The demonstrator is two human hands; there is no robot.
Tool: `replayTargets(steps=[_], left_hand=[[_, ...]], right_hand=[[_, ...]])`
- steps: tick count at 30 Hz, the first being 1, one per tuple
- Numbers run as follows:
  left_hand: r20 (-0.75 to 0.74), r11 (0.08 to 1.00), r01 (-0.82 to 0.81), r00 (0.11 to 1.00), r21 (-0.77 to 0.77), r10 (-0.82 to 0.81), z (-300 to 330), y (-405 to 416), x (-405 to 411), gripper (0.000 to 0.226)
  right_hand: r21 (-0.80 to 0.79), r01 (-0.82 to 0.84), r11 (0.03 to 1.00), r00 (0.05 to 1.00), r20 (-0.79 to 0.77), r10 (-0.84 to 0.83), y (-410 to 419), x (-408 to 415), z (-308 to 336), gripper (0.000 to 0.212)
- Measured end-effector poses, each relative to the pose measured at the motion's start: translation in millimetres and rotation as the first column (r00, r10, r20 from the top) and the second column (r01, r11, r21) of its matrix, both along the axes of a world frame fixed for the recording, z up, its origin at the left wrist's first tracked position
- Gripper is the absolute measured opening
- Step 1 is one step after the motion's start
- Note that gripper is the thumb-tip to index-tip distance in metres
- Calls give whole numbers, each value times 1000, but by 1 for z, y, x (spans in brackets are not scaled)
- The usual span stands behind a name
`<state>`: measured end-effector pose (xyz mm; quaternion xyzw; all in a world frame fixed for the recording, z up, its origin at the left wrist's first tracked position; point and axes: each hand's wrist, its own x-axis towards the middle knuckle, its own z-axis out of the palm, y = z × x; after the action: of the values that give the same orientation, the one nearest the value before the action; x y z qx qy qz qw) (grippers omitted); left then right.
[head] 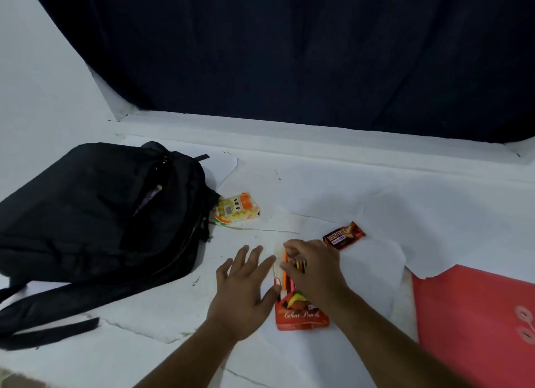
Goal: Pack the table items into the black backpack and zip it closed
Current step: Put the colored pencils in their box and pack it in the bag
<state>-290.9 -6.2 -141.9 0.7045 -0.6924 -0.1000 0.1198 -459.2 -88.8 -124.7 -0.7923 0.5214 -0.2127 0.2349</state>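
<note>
Far left: black backpack (95, 214) lying flat on the white paper-covered table (376, 214), straps trailing toward the near edge. I see a zip opening on its upper face gaping a little, with something purplish showing in the slot.

Just right of the backpack, touching its side: a yellow-and-orange snack packet (236, 209), lying flat.

Centre, near edge: my left hand (244, 289), palm down, fingers spread and extended, resting on or just above the table. It grips nothing. Its thumb side sits just beside the left edge of the colour pencil box (301, 312), at or very near contact; I cannot tell which.

The pencil box is red, lying flat, label end toward me, open end pointing away. Pencil tips in orange, pink and darker colours stick out of the open end.

My right hand (312, 269) is over the open end of the box, fingers curled down onto the protruding pencils, apparently pinching or pressing them; the exact grip is hidden under the knuckles.

Just beyond the right hand, apart from it: a dark brown chocolate bar wrapper (344, 235), flat on the paper.

Far right, near corner: a red document envelope (469, 315) with string-tie buttons, partly tucked under a torn paper edge.
</note>
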Motion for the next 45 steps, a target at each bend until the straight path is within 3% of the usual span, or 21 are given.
replayTargets(steps=[10, 15, 20, 24, 29, 34, 39, 45], left_hand=[[-16, 1000, -7, 1000, 16, 7, -1, 0, 0, 67], [-19, 1000, -15, 1000, 9, 15, -1, 0, 0, 67], [-31, 1000, -22, 999, 10, 23, 1, 1, -2, 84], [-38, 1000, -20, 999, 19, 21, -1, -1, -1, 71], [-36, 999, -28, 999, 24, 29, -2, -1, -1, 69], [-34, 999, -33, 999, 20, 34, -2, -2, -2, 70], [-31, 999, -28, 999, 16, 29, -1, -2, -2, 70], [-46, 1000, -26, 999, -1, 26, -4, -1, -1, 67]], right_hand=[[-29, -129, 991, 991, -38, 128, 5, -13, -15, 55], [-38, -113, 993, 993, 17, 114, 6, -14, -18, 55], [-24, -70, 997, 988, 138, 73, 10, -18, -19, 49], [-86, 11, 996, 970, 245, 10, 11, -20, -19, 41], [24, -15, 1000, 995, 101, 13, 10, -14, -18, 45], [-10, 68, 998, 982, 178, -65, 13, -17, -12, 39], [78, 55, 995, 996, 66, -60, 6, -13, 0, 46], [27, 52, 998, 997, 51, -53, 10, -24, 7, 37]])
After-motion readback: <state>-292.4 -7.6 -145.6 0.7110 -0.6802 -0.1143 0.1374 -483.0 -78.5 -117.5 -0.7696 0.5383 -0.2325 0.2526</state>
